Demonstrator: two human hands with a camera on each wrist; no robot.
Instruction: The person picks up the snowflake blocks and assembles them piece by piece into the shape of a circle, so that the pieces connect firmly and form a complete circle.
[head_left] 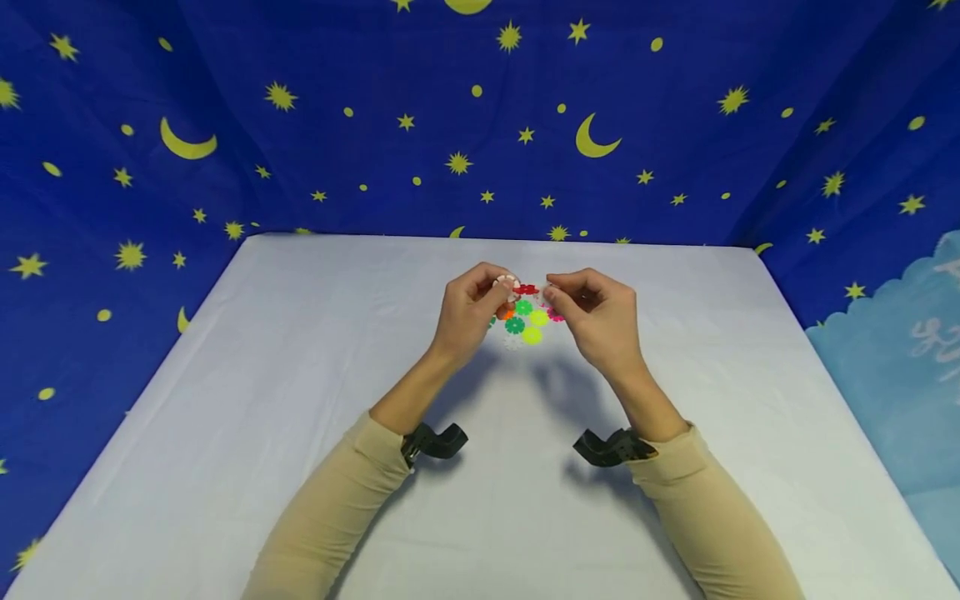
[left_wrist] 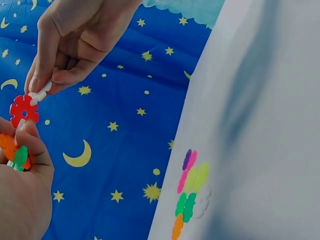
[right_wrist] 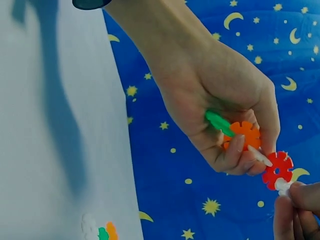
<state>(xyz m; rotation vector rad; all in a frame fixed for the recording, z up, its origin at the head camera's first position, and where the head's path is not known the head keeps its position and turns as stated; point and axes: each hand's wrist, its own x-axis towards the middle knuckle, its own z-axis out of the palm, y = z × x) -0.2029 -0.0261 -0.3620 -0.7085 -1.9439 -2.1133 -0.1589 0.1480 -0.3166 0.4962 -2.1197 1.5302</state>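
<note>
My left hand [head_left: 468,312] holds a small joined group of notched plastic discs: a white disc [right_wrist: 260,156], an orange disc [right_wrist: 246,131] and a green disc [right_wrist: 218,123] show among its fingers. A red disc [left_wrist: 18,108] stands out past the left fingertips, edge-on in the head view. Between thumb and finger, my right hand [head_left: 606,317] pinches another white disc [left_wrist: 41,92]. That disc's edge meets the red disc's rim; whether their slots are engaged I cannot tell. Both hands are raised above the table.
On the white table [head_left: 480,483] beneath the hands lie several loose discs, among them a yellow disc [head_left: 532,335], a dark green disc [head_left: 514,326], a pink disc [head_left: 556,315] and a pale white disc [head_left: 513,342]. A blue star-patterned cloth [head_left: 420,108] hangs behind and at the sides.
</note>
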